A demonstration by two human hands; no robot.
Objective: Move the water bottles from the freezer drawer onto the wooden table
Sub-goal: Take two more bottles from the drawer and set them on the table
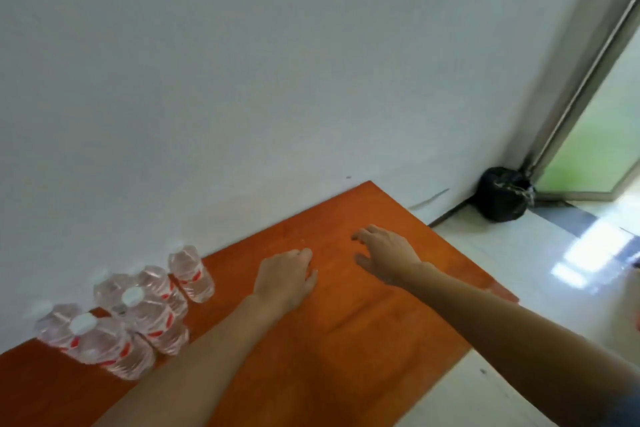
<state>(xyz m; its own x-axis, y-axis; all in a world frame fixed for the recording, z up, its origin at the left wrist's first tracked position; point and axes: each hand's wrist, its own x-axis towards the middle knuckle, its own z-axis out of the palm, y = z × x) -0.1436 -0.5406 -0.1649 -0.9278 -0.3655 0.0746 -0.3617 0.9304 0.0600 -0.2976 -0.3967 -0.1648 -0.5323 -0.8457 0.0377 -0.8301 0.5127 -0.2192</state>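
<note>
Over the wooden counter (346, 340) the left hand (285, 276) and right hand (384, 253) are hovering empty, fingers (362, 235) loose and holding nothing, while the water bottles (138, 308) are standing clustered along its back edge by the wall (277, 80) — I'd be setting any further ones upright just beside them.

Water bottles (149, 319) upright on wooden table (346, 322).
</note>
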